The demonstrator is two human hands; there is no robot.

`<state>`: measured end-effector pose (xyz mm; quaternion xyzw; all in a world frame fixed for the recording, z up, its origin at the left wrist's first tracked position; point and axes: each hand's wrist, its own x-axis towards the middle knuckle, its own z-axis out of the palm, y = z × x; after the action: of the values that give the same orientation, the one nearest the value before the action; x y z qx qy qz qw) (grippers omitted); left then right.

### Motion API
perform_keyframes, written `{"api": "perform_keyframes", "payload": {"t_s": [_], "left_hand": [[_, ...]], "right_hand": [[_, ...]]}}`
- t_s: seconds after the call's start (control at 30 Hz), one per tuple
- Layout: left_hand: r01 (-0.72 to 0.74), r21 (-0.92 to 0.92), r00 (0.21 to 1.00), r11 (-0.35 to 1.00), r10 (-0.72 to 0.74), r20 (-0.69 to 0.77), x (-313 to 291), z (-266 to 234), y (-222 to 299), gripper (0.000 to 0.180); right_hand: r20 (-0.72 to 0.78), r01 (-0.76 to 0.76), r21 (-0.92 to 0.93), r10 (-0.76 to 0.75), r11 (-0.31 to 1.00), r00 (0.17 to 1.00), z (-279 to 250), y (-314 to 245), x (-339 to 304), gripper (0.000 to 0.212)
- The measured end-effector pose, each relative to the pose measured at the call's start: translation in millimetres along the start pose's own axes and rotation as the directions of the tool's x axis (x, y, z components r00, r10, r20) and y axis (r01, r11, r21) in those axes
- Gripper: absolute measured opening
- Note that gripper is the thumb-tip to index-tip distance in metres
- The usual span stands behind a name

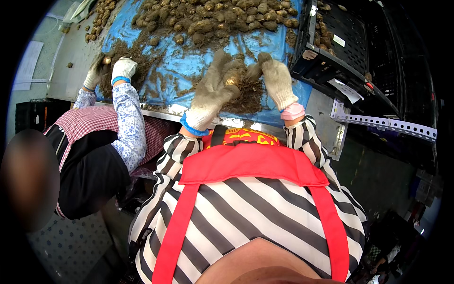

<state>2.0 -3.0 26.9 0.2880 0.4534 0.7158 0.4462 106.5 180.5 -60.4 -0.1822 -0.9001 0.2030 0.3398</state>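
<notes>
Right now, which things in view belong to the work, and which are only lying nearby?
Probably work things:
left hand, holding a bulb
right hand, alongside
bulb pile
blue sheet
black crate

Probably just nearby:
white perforated bar
white paper, left

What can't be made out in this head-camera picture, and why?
Head view:
Part of the round, brown, rooty tuber: covered by the left hand in its soiled white knitted glove.
Palm of the right hand, similarly gloved: turned away.
Far side of the brown tuber heap: cut by the top edge.
Lower-right clutter: too dim.
</notes>
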Motion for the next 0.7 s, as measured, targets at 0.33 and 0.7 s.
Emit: {"api": "perform_keyframes", "payload": {"t_s": [0.33, 0.7], "left_hand": [[-0.075, 0.365, 0.997, 0.928, 0.076, 0.011, 1.9, -3.1, -0.1, 0.105], [-0.067, 0.442, 0.996, 0.894, 0.036, 0.079, 3.9, -10.7, -14.0, 0.101]], "right_hand": [[0.333, -0.043, -0.188, 0.105, 0.981, 0.937, -45.9, -75.5, 31.0, 0.016], [0.455, -0.282, 0.09, 0.212, 0.955, 0.865, -43.8, -70.8, 18.8, 0.044]]}}
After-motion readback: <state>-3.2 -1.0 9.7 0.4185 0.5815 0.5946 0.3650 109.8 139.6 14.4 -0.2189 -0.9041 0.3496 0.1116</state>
